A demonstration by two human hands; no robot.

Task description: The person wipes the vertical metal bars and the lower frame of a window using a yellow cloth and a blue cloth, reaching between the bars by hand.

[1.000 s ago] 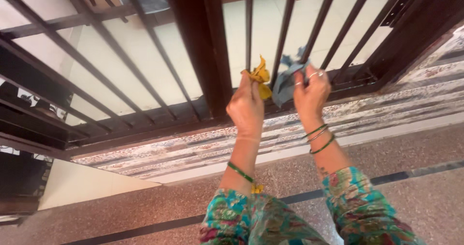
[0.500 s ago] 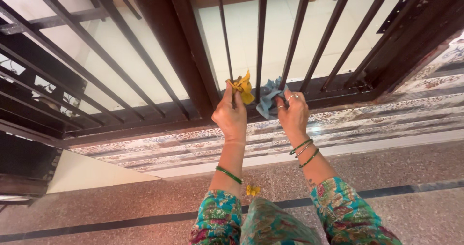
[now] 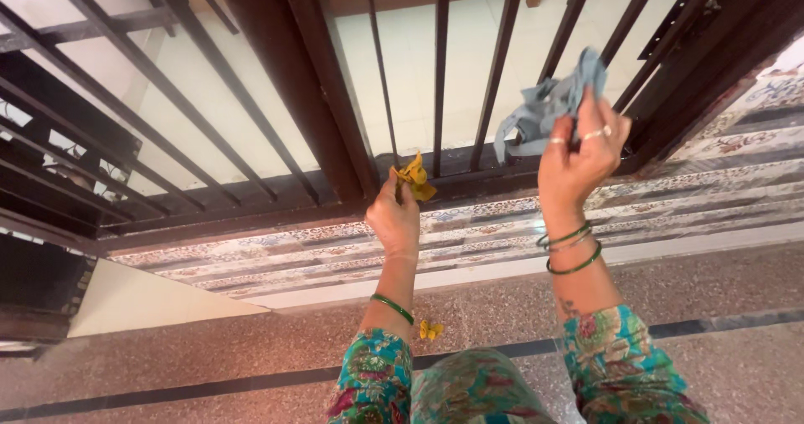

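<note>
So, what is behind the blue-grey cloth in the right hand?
Behind the cloth, held up in the right hand, stand dark metal bars and a pale tiled floor beyond them. The cloth covers part of one bar, so that stretch cannot be seen.

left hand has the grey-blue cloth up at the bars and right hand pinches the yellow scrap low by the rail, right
Not quite: the hands are swapped. In the head view the right hand holds the grey-blue cloth up at the bars, and the left hand pinches the yellow scrap low by the rail.
</note>
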